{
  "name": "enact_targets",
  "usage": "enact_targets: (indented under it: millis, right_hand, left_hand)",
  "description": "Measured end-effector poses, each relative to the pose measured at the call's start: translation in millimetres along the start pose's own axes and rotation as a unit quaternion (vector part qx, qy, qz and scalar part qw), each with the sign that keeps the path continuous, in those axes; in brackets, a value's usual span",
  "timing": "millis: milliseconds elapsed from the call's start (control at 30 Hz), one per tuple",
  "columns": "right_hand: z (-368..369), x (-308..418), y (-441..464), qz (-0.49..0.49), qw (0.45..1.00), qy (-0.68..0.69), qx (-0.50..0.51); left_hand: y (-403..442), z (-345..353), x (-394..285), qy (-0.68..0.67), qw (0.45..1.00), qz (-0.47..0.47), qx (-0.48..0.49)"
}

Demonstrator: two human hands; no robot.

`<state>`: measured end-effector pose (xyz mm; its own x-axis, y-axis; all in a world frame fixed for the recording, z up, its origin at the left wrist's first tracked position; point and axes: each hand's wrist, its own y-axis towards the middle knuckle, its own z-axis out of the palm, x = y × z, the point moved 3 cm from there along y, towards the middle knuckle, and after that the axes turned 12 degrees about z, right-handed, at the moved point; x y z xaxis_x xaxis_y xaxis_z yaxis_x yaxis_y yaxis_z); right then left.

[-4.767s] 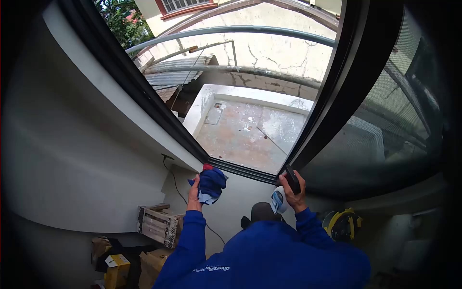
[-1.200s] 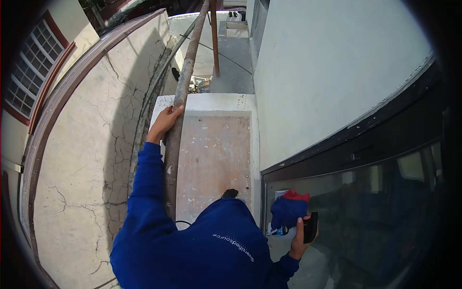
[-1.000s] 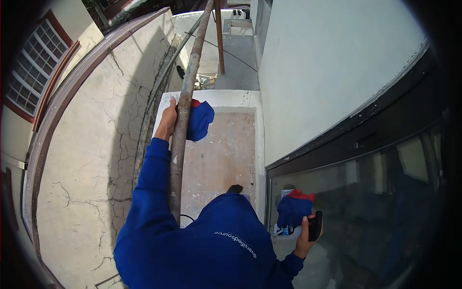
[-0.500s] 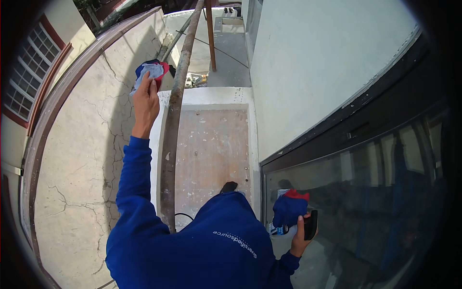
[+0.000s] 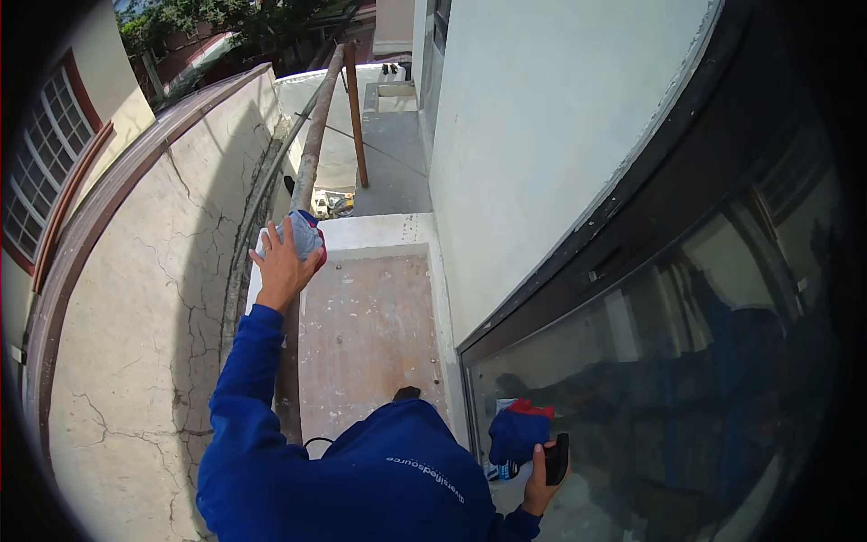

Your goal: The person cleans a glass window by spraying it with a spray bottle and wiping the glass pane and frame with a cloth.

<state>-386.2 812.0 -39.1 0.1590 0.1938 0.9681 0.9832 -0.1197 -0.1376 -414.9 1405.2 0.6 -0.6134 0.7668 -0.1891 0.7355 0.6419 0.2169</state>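
Observation:
My left hand [image 5: 284, 271] presses a grey, blue and red cloth [image 5: 305, 233] onto the rusty metal pipe [image 5: 312, 154]; its fingers are spread over the cloth. At the lower right, my right hand [image 5: 540, 488] is closed around a black block-like object [image 5: 559, 459] whose exact kind I cannot make out. Right beside that hand is a blue and red cloth [image 5: 521, 432]. A blue and white labelled item [image 5: 503, 471] shows partly under this cloth; whether my right hand also holds these is hidden.
A glass panel in a dark frame [image 5: 623, 361] lies along the right, beside a white wall [image 5: 560, 135]. The cracked wall [image 5: 117, 343] curves along the left. A brown upright post [image 5: 355, 117] meets the pipe. Ahead lies a recessed, paint-spotted floor [image 5: 370, 334].
My left hand has come down from left of the pipe and put its cloth on it, fingers spreading. My right hand keeps the black object. The view has shifted up and to the right.

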Motion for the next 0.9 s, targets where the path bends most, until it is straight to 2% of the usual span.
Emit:
enact_targets:
  millis: [100,200,233,267,333,367,400,433,500,567,667,733,900]
  right_hand:
    - [-3.6,9.9,-3.7,0.003,1.0,-0.002,-0.002]
    - [-5.5,24.5,-7.7,-0.001,1.0,-0.004,-0.005]
    - [-6.0,32.6,-10.4,0.001,1.0,-0.009,-0.003]
    - [-6.9,39.8,-12.6,0.002,1.0,-0.014,0.0]
    - [-10.7,51.9,-15.7,-0.03,0.999,-0.037,0.004]
    - [-13.8,57.0,-18.9,-0.044,0.998,-0.047,0.003]
    - [-16.6,61.2,-23.1,-0.051,0.998,-0.047,0.0]
    - [-20.1,65.6,-27.7,-0.058,0.997,-0.047,-0.007]
    - [-29.3,74.0,-37.4,-0.067,0.996,-0.047,-0.021]
    - [-35.1,75.6,-46.0,-0.059,0.997,0.014,-0.037]
    - [-56.9,74.9,-60.3,-0.06,0.985,0.143,-0.081]
    - [-75.5,82.5,-73.8,-0.078,0.979,0.122,-0.143]
    - [-111.9,56.5,-115.3,-0.089,0.967,-0.031,-0.235]
  left_hand:
    - [6.0,-4.6,-10.0,0.033,0.998,0.007,-0.058]
    - [-0.7,-41.9,-85.7,-0.065,0.975,0.192,-0.09]
    - [-13.5,-52.6,-120.2,-0.196,0.948,0.253,0.001]
    - [-30.6,-62.2,-157.1,-0.32,0.893,0.305,0.09]
    - [-77.6,-52.6,-221.3,-0.506,0.7,0.367,0.344]
    - [-108.0,-46.8,-248.9,-0.562,0.604,0.373,0.424]
    - [-136.4,-32.3,-272.1,-0.554,0.564,0.444,0.422]
    - [-156.2,-30.9,-294.1,-0.511,0.529,0.449,0.507]
    - [-182.6,-33.8,-319.0,-0.479,0.464,0.432,0.607]
    - [-206.3,-32.8,-342.9,-0.501,0.401,0.399,0.655]
    - [-227.5,-17.1,-352.6,-0.584,0.402,0.367,0.602]
    - [-223.5,-21.3,-356.0,-0.625,0.432,0.342,0.554]
    - [-236.4,33.5,-352.0,-0.605,0.498,0.238,0.575]
